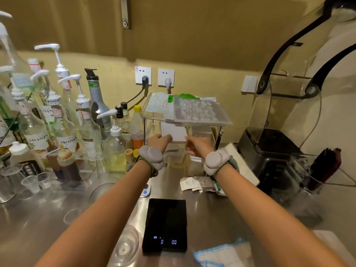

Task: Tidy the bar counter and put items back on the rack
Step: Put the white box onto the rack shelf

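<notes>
Rack [154, 110], clear acrylic, two-tier, sits at 12 o'clock on the steel worktop [221, 209], against the wall below two sockets [154, 76]. Top tier carries flat plastic packets [196, 110], one with a green strip. Both hands reach into the lower tier.

Left hand [159, 140] and right hand [198, 144] each grip one side of a white box [174, 132] under the top shelf; fingers closed around its left and right edges. Can't tell if the box rests on the lower shelf or is lifted clear. Both wrists wear grey sensor bands [151, 156].

Syrup pump bottles [63, 120] crowd 9 to 10 o'clock, some labelled MONIN, with a tall grey bottle [97, 99] behind them. Brown squeeze bottles [65, 162] and small clear cups [36, 182] stand in front of that group. Yellow-capped bottle [137, 126] stands just left of the rack.

Black digital scale [166, 226] at 6 o'clock between the forearms, display reads 0 and 0.0. Empty glass [125, 245] just left of the scale. Paper receipts [196, 184] lie at 3 o'clock of the scale, near the right wrist. Blender [273, 151] with clear sound cover at 2 o'clock. Blue-white cloth [223, 255] at 5 o'clock.
</notes>
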